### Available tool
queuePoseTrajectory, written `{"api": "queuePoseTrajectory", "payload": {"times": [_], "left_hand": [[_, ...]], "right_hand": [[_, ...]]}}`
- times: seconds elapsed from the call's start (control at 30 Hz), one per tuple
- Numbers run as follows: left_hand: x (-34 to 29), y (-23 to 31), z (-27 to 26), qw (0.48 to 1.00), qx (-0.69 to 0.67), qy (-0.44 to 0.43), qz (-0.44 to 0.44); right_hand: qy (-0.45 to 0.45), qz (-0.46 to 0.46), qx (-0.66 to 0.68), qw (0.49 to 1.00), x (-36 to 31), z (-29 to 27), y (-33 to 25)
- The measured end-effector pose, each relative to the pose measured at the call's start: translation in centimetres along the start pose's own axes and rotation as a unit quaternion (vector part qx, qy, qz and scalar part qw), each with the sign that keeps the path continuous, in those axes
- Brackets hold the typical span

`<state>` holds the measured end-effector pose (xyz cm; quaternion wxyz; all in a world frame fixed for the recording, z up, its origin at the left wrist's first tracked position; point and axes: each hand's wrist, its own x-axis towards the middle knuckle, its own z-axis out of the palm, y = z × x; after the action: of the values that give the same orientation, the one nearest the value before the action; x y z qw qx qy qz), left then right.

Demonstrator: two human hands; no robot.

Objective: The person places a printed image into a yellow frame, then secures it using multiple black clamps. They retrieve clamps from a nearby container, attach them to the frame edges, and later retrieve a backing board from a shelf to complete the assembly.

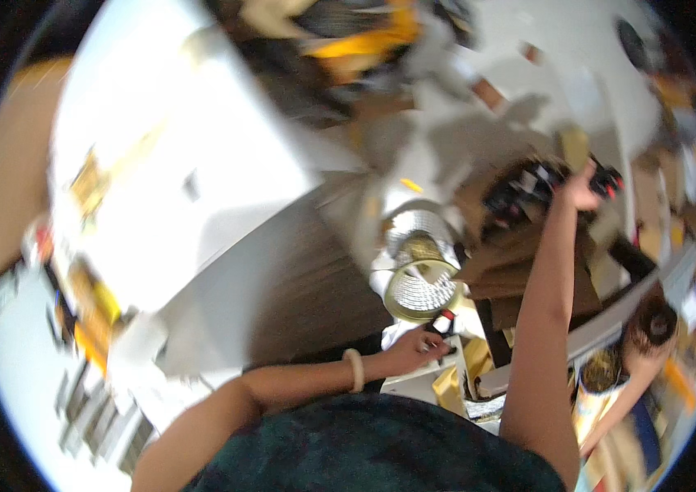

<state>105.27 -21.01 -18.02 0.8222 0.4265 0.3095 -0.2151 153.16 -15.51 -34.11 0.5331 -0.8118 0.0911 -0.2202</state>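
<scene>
My left hand [416,351] is curled at the front edge of the work area, its fingers closed round a small black-and-red tool [444,322] whose kind is blurred. Just beyond it stand round tins with shiny ribbed silver insides; the nearest open tin [422,291] has a gold rim. My right arm stretches far forward. At its end my right hand [582,190] is smeared by motion, beside a black-and-red object [607,179] and below a tan, block-like piece [573,148]. Whether it grips either cannot be made out. A dark, jumbled bundle [524,189] lies left of that hand.
A large white panel [200,164] and a grey-brown board [282,287] fill the left. Brown cardboard [512,262] lies under my right arm. At lower right, another person's forearm [631,394] is beside a can [602,369]. Clutter surrounds the rim.
</scene>
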Motion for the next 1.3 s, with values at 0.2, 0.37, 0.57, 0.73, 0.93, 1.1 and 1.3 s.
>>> {"api": "queuePoseTrajectory", "payload": {"times": [0.2,0.37,0.57,0.73,0.93,1.1,1.3], "left_hand": [[-16.7,5.2,-1.1,0.988,-0.032,-0.048,0.142],[-34.9,4.6,-9.1,0.946,0.001,0.201,0.254],[-56.7,-4.1,-15.2,0.878,-0.094,0.348,0.315],[-69.7,-9.7,-17.8,0.83,-0.346,0.142,0.413],[-77.9,-18.8,-18.2,0.772,-0.508,0.094,0.37],[-81.8,-19.8,-17.1,0.707,-0.556,0.142,0.414],[-84.3,-20.3,-15.9,0.686,-0.538,0.167,0.46]], "right_hand": [[-0.286,0.008,0.239,0.928,-19.2,-8.8,-29.5],[-0.586,-0.061,0.329,0.738,-35.4,-22.9,-41.6],[-0.596,-0.546,0.272,0.522,-53.2,-37.3,-51.7],[-0.684,-0.658,0.213,0.233,-67.6,-47.6,-62.1],[-0.735,-0.636,0.231,0.046,-77.6,-53.4,-68.8],[-0.817,-0.555,0.154,0.011,-80.5,-54.8,-71.3],[-0.939,-0.188,0.177,0.227,-81.7,-54.8,-69.9]]}}
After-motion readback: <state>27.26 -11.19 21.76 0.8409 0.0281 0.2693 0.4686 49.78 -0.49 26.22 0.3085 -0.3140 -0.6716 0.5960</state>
